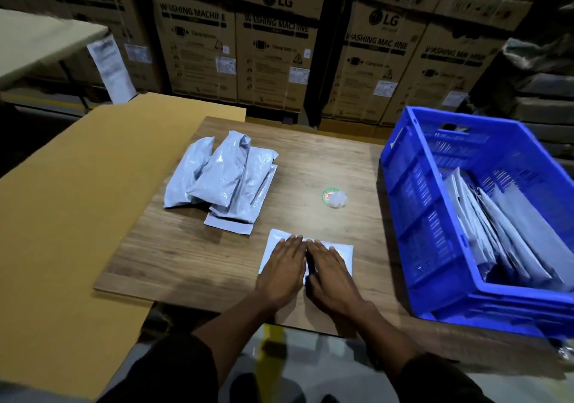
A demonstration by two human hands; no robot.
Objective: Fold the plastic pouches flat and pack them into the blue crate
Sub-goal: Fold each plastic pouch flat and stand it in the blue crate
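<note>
Both hands, left hand and right hand, pressed spread flat on the pouch; released early, it probably would've sprung open before the blue crate.

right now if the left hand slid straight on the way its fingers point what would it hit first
Probably the pile of grey plastic pouches: the left hand, flat on a white pouch, points slightly left of straight ahead, across bare wooden tabletop. The exact line is uncertain.

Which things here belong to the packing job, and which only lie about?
Job: pouch under both hands; left hand; right hand; pile of pouches; blue crate; packed pouches.
Lying about: round sticker; crumpled plastic; cardboard sheet.
</note>
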